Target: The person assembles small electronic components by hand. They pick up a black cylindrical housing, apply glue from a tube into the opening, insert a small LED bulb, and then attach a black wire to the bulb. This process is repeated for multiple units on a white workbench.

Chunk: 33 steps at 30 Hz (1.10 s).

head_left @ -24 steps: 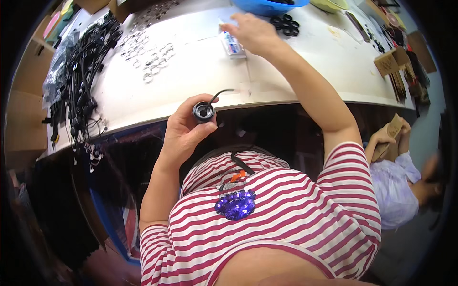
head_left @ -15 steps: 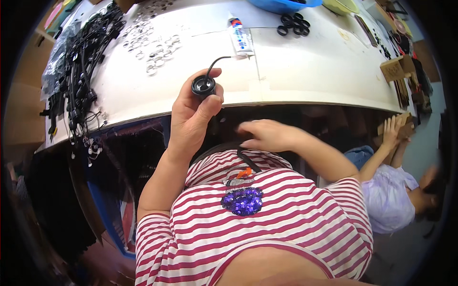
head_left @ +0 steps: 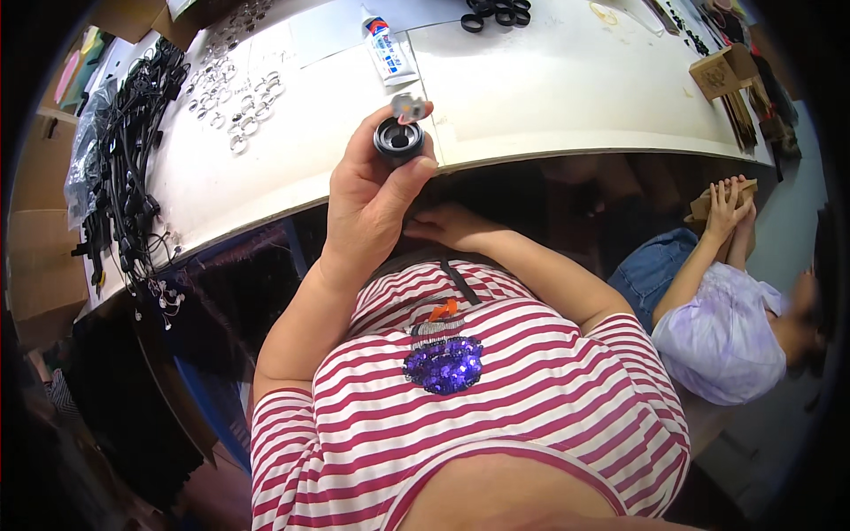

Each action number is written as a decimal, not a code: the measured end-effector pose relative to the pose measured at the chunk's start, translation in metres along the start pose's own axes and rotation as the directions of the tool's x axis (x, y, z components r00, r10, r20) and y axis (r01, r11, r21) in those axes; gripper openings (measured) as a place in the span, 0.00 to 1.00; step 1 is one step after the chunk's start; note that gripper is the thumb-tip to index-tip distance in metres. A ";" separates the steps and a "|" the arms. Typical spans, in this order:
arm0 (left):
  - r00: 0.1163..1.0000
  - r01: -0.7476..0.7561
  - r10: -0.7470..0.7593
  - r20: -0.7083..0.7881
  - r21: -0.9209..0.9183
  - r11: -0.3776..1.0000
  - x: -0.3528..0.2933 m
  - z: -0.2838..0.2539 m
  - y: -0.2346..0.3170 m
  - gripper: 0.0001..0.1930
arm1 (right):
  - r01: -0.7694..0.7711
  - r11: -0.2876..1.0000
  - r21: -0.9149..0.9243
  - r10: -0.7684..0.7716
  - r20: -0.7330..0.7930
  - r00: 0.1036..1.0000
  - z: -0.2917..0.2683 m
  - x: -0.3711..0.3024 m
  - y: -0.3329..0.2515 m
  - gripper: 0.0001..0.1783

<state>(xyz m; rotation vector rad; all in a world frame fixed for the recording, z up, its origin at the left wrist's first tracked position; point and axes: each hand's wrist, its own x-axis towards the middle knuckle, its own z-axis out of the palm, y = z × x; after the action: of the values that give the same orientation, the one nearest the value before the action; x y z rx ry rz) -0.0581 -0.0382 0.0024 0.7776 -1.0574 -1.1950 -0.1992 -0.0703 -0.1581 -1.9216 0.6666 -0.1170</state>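
Just over the near edge of the white tabletop, mid-view, the wearer's left hand holds a short black cylindrical housing, thumb on one side and fingers round the other. The housing's open, ringed end faces up toward me. At its far rim is a small, round, silvery piece, too blurred for me to say whether it is attached. The right hand is lower, below the table edge, near a red-and-white striped shirt; its fingertips fall in shadow, so I cannot tell whether they grip anything. Just beyond the housing lies a white squeeze tube with blue and red print. Farther back I see a cluster of black rings; to the left, scattered silvery metal rings and a thick bundle of black cables. At far right, a co-worker in a pale lilac top holds a brown cardboard piece.
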 end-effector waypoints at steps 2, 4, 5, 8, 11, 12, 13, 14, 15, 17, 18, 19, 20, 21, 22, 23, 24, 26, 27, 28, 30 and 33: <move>1.000 0.008 -0.008 0.016 0.008 1.000 -0.001 0.000 0.003 0.24 | -0.118 0.993 -0.018 0.120 0.110 0.987 -0.005 0.009 -0.011 0.16; 0.998 0.035 -0.035 0.042 0.005 0.999 -0.001 0.003 0.008 0.23 | -0.152 0.984 0.091 0.146 0.068 0.987 0.019 0.022 0.038 0.17; 0.997 0.059 -0.059 0.058 -0.001 0.998 -0.001 0.005 0.011 0.23 | -0.170 0.974 0.149 0.165 0.045 0.985 0.032 0.027 0.063 0.18; 0.995 0.064 -0.065 0.070 0.010 0.998 -0.007 0.004 0.009 0.23 | -0.112 0.993 -0.036 0.113 0.036 0.993 0.044 0.032 0.080 0.18; 0.998 0.035 -0.037 0.042 0.036 0.999 -0.014 -0.010 0.016 0.24 | -0.099 0.960 -0.263 0.127 0.089 0.988 0.021 0.014 0.026 0.18; 0.999 0.016 -0.018 0.045 0.044 0.999 -0.016 -0.020 0.020 0.24 | -0.036 0.938 -0.344 0.044 0.015 0.999 0.013 -0.002 0.007 0.17; 0.999 -0.004 0.001 0.040 0.055 0.999 -0.018 -0.029 0.024 0.24 | 0.028 0.905 -0.424 -0.051 -0.044 0.998 0.001 -0.014 -0.016 0.17; 1.000 -0.020 0.019 0.005 0.109 0.994 -0.022 -0.038 0.022 0.24 | 0.069 0.947 -0.315 -0.041 0.094 0.995 -0.031 -0.014 -0.064 0.14; 1.000 0.007 -0.004 -0.023 0.132 0.991 -0.026 -0.044 0.025 0.23 | 0.093 0.976 -0.197 -0.045 0.235 0.971 -0.062 -0.015 -0.112 0.13; 0.996 0.066 -0.057 -0.062 0.154 0.986 -0.032 -0.052 0.029 0.22 | 0.286 0.952 -0.106 -0.294 -0.062 0.954 -0.082 -0.025 -0.155 0.08; 0.995 0.068 -0.057 -0.080 0.144 0.987 -0.036 -0.054 0.029 0.21 | 0.388 0.902 -0.187 -0.425 -0.244 0.871 -0.085 -0.023 -0.171 0.09; 0.994 0.068 -0.054 -0.092 0.152 0.986 -0.038 -0.056 0.027 0.20 | 0.464 0.839 -0.283 -0.543 -0.403 0.736 -0.084 -0.018 -0.182 0.11; 0.993 0.069 -0.053 -0.104 0.161 0.984 -0.040 -0.058 0.026 0.20 | 0.476 0.782 -0.402 -0.613 -0.363 0.701 -0.085 -0.013 -0.188 0.12; 0.992 0.071 -0.052 -0.114 0.169 0.983 -0.043 -0.059 0.025 0.19 | 0.479 0.712 -0.514 -0.676 -0.316 0.666 -0.085 -0.006 -0.192 0.13; 0.992 0.070 -0.053 -0.113 0.150 0.986 -0.045 -0.060 0.024 0.18 | 0.476 0.628 -0.616 -0.732 -0.260 0.630 -0.084 -0.001 -0.194 0.14; 0.993 0.056 -0.035 -0.116 0.176 0.983 -0.047 -0.062 0.024 0.19 | 0.473 0.594 -0.651 -0.746 -0.226 0.626 -0.083 0.003 -0.195 0.14; 0.993 0.042 -0.018 -0.117 0.203 0.978 -0.048 -0.063 0.023 0.19 | 0.470 0.558 -0.684 -0.760 -0.193 0.621 -0.082 0.007 -0.195 0.15; 0.992 0.029 -0.001 -0.125 0.219 0.975 -0.052 -0.064 0.021 0.19 | 0.468 0.523 -0.712 -0.766 -0.152 0.625 -0.078 0.009 -0.197 0.14; 0.992 0.023 0.004 -0.123 0.221 0.975 -0.052 -0.064 0.020 0.19 | 0.465 0.525 -0.713 -0.760 -0.147 0.633 -0.078 0.009 -0.199 0.13; 0.993 0.017 0.010 -0.120 0.222 0.975 -0.053 -0.064 0.018 0.19 | 0.460 0.527 -0.714 -0.754 -0.143 0.642 -0.078 0.008 -0.200 0.12; 0.995 0.023 0.006 -0.104 0.275 0.961 -0.053 -0.064 0.014 0.20 | 0.437 0.530 -0.726 -0.731 -0.130 0.670 -0.077 0.009 -0.202 0.10; 0.995 0.033 0.004 -0.102 0.361 0.932 -0.059 -0.068 0.009 0.22 | 0.428 0.557 -0.712 -0.680 -0.095 0.727 -0.074 0.010 -0.201 0.08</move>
<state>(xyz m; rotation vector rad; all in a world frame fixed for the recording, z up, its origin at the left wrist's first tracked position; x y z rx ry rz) 0.0066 0.0178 -0.0263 1.1226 -1.2065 -0.9712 -0.1389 -0.0761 0.0477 -2.8050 0.2813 -0.7681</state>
